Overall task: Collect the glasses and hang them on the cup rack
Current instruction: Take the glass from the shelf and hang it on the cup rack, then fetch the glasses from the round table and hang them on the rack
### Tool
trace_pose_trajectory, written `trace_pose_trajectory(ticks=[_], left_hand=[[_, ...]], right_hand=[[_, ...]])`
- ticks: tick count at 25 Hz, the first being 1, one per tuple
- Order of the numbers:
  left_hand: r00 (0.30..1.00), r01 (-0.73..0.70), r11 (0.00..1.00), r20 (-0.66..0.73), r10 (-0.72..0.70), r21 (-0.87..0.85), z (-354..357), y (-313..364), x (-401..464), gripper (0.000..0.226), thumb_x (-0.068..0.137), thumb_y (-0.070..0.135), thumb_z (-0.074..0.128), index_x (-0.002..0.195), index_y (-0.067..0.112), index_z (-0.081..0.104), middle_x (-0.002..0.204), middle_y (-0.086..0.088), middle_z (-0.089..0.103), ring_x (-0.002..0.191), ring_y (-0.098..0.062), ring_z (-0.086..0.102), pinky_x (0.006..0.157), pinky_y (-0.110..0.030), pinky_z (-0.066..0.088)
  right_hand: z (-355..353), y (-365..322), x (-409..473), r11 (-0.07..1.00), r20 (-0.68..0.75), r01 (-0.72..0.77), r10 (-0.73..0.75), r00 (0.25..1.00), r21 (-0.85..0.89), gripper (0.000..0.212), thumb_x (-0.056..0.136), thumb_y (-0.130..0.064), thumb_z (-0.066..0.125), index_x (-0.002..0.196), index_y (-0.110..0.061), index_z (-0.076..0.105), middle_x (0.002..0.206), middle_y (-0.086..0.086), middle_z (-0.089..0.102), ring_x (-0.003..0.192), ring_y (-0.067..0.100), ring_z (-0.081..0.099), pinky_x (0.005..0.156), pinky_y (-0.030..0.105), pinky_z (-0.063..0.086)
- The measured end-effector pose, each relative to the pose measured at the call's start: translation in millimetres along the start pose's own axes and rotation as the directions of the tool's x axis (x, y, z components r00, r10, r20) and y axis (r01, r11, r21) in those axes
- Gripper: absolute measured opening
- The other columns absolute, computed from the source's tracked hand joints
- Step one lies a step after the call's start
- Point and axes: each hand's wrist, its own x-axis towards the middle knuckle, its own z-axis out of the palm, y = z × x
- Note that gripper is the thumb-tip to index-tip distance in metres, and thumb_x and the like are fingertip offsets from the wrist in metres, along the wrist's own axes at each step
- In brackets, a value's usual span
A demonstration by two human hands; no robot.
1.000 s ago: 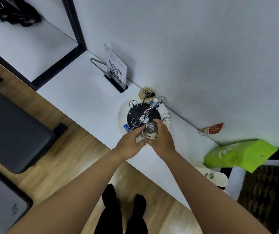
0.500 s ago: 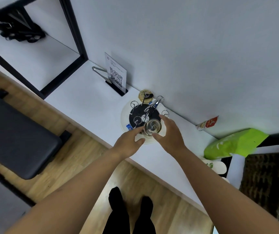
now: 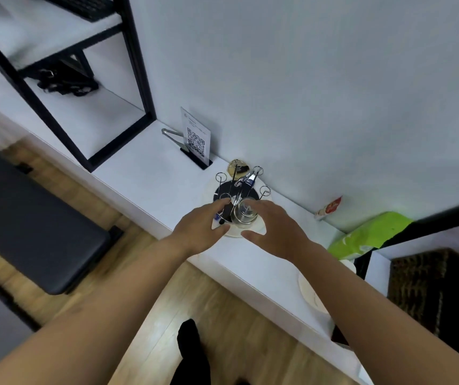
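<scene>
Now, glass [image 3: 246, 213] hangs upside down on near-right peg of cup rack [image 3: 239, 187]; rack stands on round white tray [image 3: 259, 228] on white tabletop [image 3: 150, 173] by wall; I see my left hand [image 3: 201, 232] just left of glass, fingers loosely spread, holding nothing; right hand [image 3: 274, 228] just right of it, open wide, empty; QR sign [image 3: 195, 136] farther left; green bag [image 3: 367, 238] to right.

Left hand [image 3: 204, 226] open, fingers spread; right hand [image 3: 274, 226] open, palm down
</scene>
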Motion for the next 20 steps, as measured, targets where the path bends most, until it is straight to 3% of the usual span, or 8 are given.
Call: trace_pose_trajectory(ticks=[7, 9, 13, 20], left_hand=[[0.976, 0.018, 0.999, -0.219, -0.008, 0.045, -23, 34, -84, 0.062, 0.1, 0.042, 0.064, 0.157, 0.034, 0.042, 0.159, 0.01, 0.046, 0.142, -0.011, 0.046, 0.109, -0.025, 0.034], [0.958, 0.04, 0.998, -0.287, -0.022, 0.056, -25, 51, -130, 0.062, 0.1, 0.043, 0.063, 0.158, 0.034, 0.041, 0.161, 0.01, 0.044, 0.143, -0.011, 0.045, 0.113, -0.027, 0.035], [0.947, 0.061, 0.993, -0.32, -0.025, 0.103, -30, 79, -177, 0.064, 0.101, 0.044, 0.061, 0.16, 0.035, 0.037, 0.163, 0.011, 0.04, 0.146, -0.012, 0.041, 0.117, -0.03, 0.033], [0.884, 0.043, 0.985, -0.466, 0.04, 0.166, -71, 133, -259, 0.066, 0.101, 0.046, 0.061, 0.161, 0.036, 0.034, 0.165, 0.012, 0.038, 0.148, -0.012, 0.038, 0.119, -0.031, 0.032]], right_hand=[[-36, -30, -42, 0.989, -0.08, 0.15, -0.15, 0.985, -0.001, 0.072, 0.09, -0.048, 0.077, 0.154, -0.029, 0.049, 0.151, -0.003, 0.053, 0.143, 0.021, 0.043, 0.112, 0.042, 0.043], [-43, -48, -74, 0.959, -0.054, 0.274, -0.278, 0.959, -0.064, 0.072, 0.091, -0.053, 0.074, 0.154, -0.029, 0.049, 0.15, -0.003, 0.053, 0.142, 0.021, 0.043, 0.109, 0.042, 0.046], [-57, -72, -108, 0.922, -0.055, 0.364, -0.373, 0.926, -0.13, 0.071, 0.092, -0.06, 0.069, 0.153, -0.03, 0.048, 0.144, -0.004, 0.054, 0.14, 0.018, 0.042, 0.106, 0.041, 0.047], [-100, -124, -153, 0.887, -0.104, 0.441, -0.455, 0.884, -0.134, 0.073, 0.093, -0.065, 0.063, 0.157, -0.038, 0.042, 0.158, -0.009, 0.046, 0.147, 0.016, 0.038, 0.11, 0.039, 0.043]])
